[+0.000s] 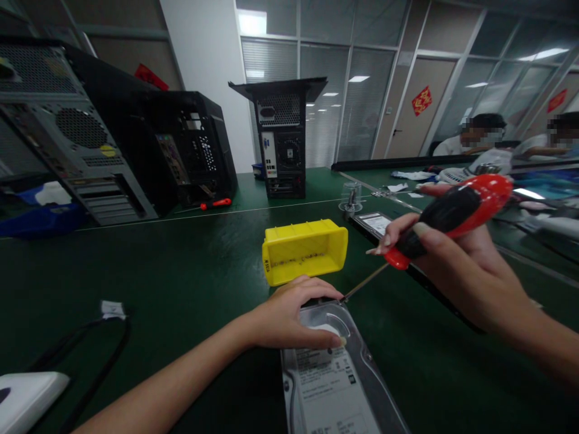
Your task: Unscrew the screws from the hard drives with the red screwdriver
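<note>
A silver hard drive (pixel 335 386) with a printed label lies on the green table in front of me. My left hand (pixel 301 313) grips its far end, thumb across the label and fingers over the far edge. In my right hand (pixel 456 265) is a red and black screwdriver (pixel 452 217), held by its handle. The shaft slants down to the left, and its tip is at the far right corner of the drive, close to my left fingertips. Just beyond stands a yellow bin (pixel 307 247), its open side towards me, with small screws inside.
Another hard drive (pixel 375 223) lies behind my right hand, near a clear plastic holder (pixel 351 198). Black computer cases (pixel 283 138) stand at the back and left. A second screwdriver (pixel 216 204) lies beside them. A cable (pixel 122 337) and white device (pixel 31 398) are at left. People sit far right.
</note>
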Demonstrator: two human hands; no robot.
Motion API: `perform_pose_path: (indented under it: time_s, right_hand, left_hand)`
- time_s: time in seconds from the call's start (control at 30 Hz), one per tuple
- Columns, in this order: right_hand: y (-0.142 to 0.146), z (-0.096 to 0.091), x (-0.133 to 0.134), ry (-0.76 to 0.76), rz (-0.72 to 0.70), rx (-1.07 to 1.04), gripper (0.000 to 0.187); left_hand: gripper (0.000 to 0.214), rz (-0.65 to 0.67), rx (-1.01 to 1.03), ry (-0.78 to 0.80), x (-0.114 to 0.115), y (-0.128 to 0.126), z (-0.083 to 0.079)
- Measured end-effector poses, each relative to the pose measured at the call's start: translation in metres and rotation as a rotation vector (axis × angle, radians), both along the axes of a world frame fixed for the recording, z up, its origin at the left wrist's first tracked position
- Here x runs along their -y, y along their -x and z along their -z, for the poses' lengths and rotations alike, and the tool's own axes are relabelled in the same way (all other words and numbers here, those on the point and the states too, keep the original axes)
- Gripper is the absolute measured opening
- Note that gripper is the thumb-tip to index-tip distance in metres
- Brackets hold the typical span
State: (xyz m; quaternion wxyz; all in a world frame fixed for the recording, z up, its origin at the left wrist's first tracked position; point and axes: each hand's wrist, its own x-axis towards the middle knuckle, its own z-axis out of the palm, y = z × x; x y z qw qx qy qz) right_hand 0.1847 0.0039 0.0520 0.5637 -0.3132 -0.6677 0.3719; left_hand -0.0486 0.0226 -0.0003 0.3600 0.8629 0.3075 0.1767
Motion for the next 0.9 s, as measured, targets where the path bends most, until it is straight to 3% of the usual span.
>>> perform_pose_path:
  time_s: [0.17, 0.4, 0.67, 0.9]
  right_hand:
    - [0.004, -0.001, 0.008, 0.018, -0.024, -0.007, 0.049]
    - [0.000, -0.022, 0.017, -0.137, 0.026, -0.262, 0.029]
    - [0.021, -0.001, 0.031, 0.047, -0.040, -0.261, 0.029]
    - [0.021, -0.004, 0.035, 0.046, -0.023, -0.319, 0.027]
  left_hand:
    - [0.057, 0.001, 0.002, 0.010, 0.001, 0.000, -0.002]
    - [0.057, 0.009, -0.027, 0.027, 0.002, 0.001, -0.004]
    - [0.059, -0.003, -0.036, 0.056, 0.000, 0.001, -0.003]
    - [0.058, 0.005, -0.022, 0.051, -0.001, 0.002, -0.001]
